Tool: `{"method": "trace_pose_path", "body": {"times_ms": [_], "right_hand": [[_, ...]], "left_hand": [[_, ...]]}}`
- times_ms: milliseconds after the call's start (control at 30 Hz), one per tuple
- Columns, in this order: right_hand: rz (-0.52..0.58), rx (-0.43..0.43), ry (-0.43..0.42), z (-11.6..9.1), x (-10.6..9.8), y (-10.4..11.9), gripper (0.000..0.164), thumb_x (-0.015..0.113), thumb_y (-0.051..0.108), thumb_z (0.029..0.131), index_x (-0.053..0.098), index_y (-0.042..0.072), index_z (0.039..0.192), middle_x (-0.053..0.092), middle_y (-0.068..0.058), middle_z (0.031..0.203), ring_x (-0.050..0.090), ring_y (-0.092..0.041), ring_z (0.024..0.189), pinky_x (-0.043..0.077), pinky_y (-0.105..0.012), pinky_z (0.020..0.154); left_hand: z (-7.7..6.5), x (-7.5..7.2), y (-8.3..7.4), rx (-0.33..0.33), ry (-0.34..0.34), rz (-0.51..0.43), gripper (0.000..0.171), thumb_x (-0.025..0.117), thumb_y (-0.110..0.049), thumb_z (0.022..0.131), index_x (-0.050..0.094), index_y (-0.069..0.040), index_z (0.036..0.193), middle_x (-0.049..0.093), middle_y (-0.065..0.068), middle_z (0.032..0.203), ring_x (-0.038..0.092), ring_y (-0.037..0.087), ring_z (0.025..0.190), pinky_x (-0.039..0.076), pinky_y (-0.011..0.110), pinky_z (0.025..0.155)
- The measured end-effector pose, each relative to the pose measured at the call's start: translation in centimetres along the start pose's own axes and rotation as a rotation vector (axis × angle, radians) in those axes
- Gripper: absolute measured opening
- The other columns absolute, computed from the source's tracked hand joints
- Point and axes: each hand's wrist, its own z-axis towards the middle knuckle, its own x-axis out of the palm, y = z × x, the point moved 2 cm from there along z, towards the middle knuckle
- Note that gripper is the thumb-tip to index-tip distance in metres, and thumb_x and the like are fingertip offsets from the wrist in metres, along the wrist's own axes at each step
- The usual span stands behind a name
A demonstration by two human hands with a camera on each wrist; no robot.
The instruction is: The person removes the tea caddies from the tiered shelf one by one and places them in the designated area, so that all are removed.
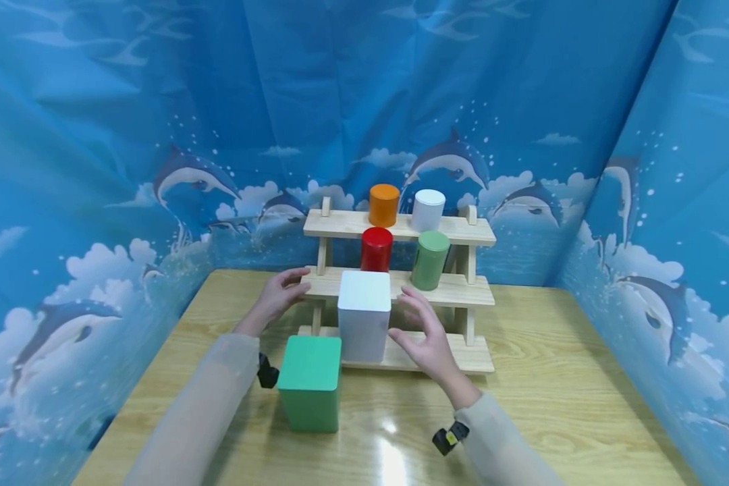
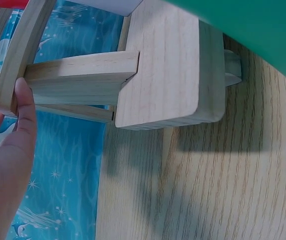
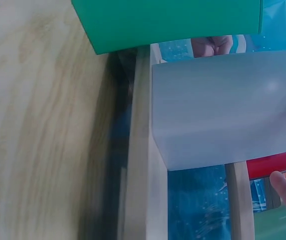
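At the left end of the middle board of a three-tier wooden display shelf (image 1: 401, 361), my left hand (image 1: 277, 297) pinches the board's edge. The left wrist view shows the thumb and fingers on either side of that board (image 2: 25, 55). My right hand (image 1: 428, 337) is beside the white box (image 1: 364, 331), with fingers spread and nothing in its grasp. That tall box stands upright on the lowest board, left of centre. A green box (image 1: 310, 388) stands on the table in front of the shelf, close to my left wrist.
On the middle board are a red cylinder (image 1: 376, 250) and a green can (image 1: 430, 261). The top board carries an orange cylinder (image 1: 383, 206) and a white cylinder (image 1: 428, 210). Blue dolphin-print curtains (image 1: 267, 101) hang behind and beside the wooden table (image 1: 553, 391).
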Motion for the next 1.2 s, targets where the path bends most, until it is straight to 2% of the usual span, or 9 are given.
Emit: {"method": "trace_pose_path", "body": {"times_ms": [100, 267, 500, 567, 767, 1033, 1200], "right_hand": [[0.013, 0.019, 0.021, 0.5, 0.1, 0.0, 0.056, 0.069, -0.008, 0.078, 0.044, -0.010, 0.129, 0.033, -0.024, 0.142, 0.035, -0.037, 0.129, 0.041, -0.049, 0.096], [0.028, 0.017, 0.047, 1.4, 0.1, -0.3, 0.062, 0.068, -0.010, 0.078, 0.039, -0.012, 0.132, 0.029, -0.027, 0.143, 0.031, -0.038, 0.130, 0.040, -0.042, 0.099], [0.104, 0.018, 0.083, 2.4, 0.2, -0.7, 0.065, 0.067, -0.010, 0.078, 0.035, -0.013, 0.134, 0.025, -0.027, 0.145, 0.028, -0.040, 0.131, 0.035, -0.059, 0.097], [0.121, 0.034, 0.093, 2.6, 0.3, -0.8, 0.065, 0.068, -0.008, 0.079, 0.035, -0.011, 0.135, 0.024, -0.025, 0.146, 0.027, -0.038, 0.132, 0.033, -0.061, 0.097], [0.133, 0.069, 0.119, 3.0, 0.5, -1.1, 0.065, 0.068, -0.004, 0.081, 0.036, -0.007, 0.137, 0.023, -0.019, 0.148, 0.025, -0.034, 0.134, 0.032, -0.060, 0.099], [0.140, 0.062, 0.148, 3.5, 1.0, -1.4, 0.066, 0.069, -0.008, 0.078, 0.037, -0.007, 0.135, 0.020, -0.027, 0.147, 0.023, -0.037, 0.133, 0.034, -0.056, 0.100], [0.140, 0.115, 0.166, 3.7, 1.2, -1.7, 0.067, 0.071, -0.001, 0.079, 0.038, 0.000, 0.138, 0.019, -0.021, 0.150, 0.024, -0.031, 0.134, 0.033, -0.051, 0.102]], "left_hand": [[0.0, 0.0, 0.1, -0.002, 0.000, -0.001, 0.052, 0.064, -0.022, 0.089, 0.045, -0.005, 0.135, 0.043, 0.015, 0.133, 0.050, 0.027, 0.110, 0.052, 0.034, 0.085], [0.1, -0.1, 0.1, -0.013, -0.005, 0.005, 0.052, 0.065, -0.023, 0.088, 0.047, -0.007, 0.134, 0.044, 0.013, 0.132, 0.049, 0.027, 0.114, 0.051, 0.034, 0.086], [0.3, 0.0, 0.1, -0.027, -0.007, 0.004, 0.053, 0.066, -0.025, 0.088, 0.047, -0.008, 0.134, 0.044, 0.012, 0.132, 0.048, 0.027, 0.115, 0.050, 0.035, 0.088], [0.3, -0.1, 0.1, -0.027, -0.006, 0.004, 0.054, 0.066, -0.025, 0.088, 0.047, -0.008, 0.135, 0.044, 0.013, 0.133, 0.048, 0.028, 0.114, 0.050, 0.035, 0.087], [0.2, -0.1, 0.3, -0.030, -0.001, -0.006, 0.053, 0.066, -0.024, 0.087, 0.047, -0.008, 0.134, 0.044, 0.012, 0.133, 0.049, 0.027, 0.113, 0.051, 0.034, 0.086], [0.0, 0.0, 0.0, -0.014, -0.007, 0.004, 0.049, 0.064, -0.021, 0.090, 0.047, -0.007, 0.134, 0.044, 0.012, 0.133, 0.048, 0.028, 0.114, 0.051, 0.034, 0.086], [0.1, 0.0, 0.0, -0.011, -0.002, 0.010, 0.051, 0.064, -0.021, 0.089, 0.046, -0.007, 0.135, 0.044, 0.012, 0.133, 0.049, 0.027, 0.113, 0.052, 0.034, 0.085]]}}
